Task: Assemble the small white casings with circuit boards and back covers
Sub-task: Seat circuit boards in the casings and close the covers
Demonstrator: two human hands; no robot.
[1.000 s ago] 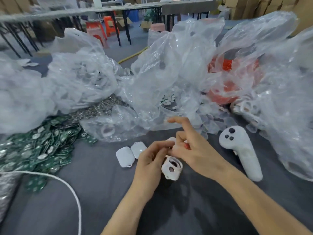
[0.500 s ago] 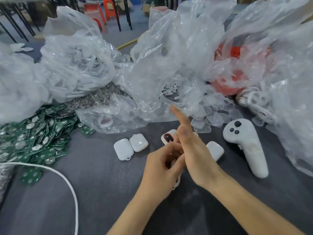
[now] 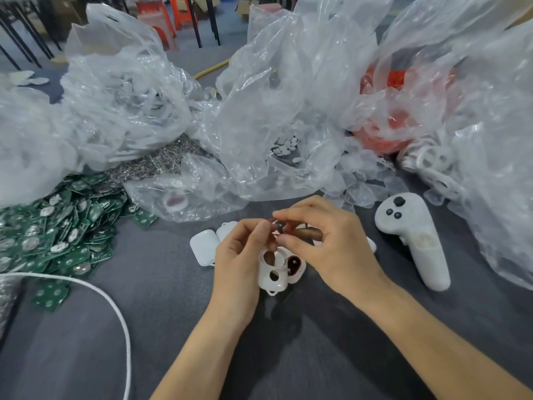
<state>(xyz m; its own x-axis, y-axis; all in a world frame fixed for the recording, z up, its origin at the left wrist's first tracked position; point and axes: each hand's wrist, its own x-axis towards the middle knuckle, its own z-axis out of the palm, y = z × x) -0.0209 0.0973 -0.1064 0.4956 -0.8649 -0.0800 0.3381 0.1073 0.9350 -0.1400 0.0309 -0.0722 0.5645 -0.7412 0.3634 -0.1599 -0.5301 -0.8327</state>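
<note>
My left hand grips a small white casing with two oval holes, held upright above the grey table. My right hand pinches a small red ring piece just above the casing, its fingertips meeting my left fingertips. Behind the casing lies another white casing with a dark red inset. White back covers lie on the table left of my hands. A heap of green circuit boards spreads at the left.
A white hand controller lies to the right. Crumpled clear plastic bags holding white and red parts fill the back of the table. A white cord curves across the near left. Small metal clips are piled behind the boards.
My hands lifted slightly and my right forefinger, pointing up before, has curled down to pinch the red ring. The white casing now hangs visible below my left fingers.
</note>
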